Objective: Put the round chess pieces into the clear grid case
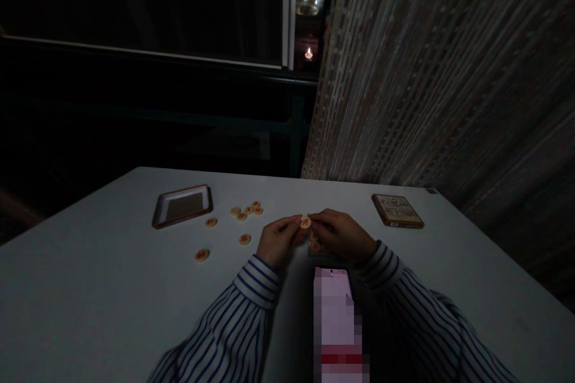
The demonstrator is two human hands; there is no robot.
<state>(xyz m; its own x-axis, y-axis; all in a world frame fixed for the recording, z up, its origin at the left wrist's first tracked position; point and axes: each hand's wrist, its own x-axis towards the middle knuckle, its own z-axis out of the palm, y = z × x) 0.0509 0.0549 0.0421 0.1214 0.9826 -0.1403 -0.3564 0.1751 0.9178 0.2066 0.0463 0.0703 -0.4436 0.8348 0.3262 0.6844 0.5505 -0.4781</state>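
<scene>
Between the fingertips of my left hand [279,240] and my right hand [345,234] is a round, pale Chinese chess piece [305,222] with a red character facing me. Both hands are closed on it, raised a little over the white table. Below and beside my right fingers, more chess pieces [315,246] lie partly hidden; what is under them I cannot make out. Left of my left hand, several loose pieces lie in a group around a red-marked piece [248,210]. Nearer to me are another piece [245,239] and one more [202,255].
An open, shallow box part [158,215] lies at the table's back left. A flat printed box [398,210] is at the back right. A lit phone [335,311] lies before me, its screen blurred. A string curtain [404,72] hangs behind the white table [112,287]. The room is dim.
</scene>
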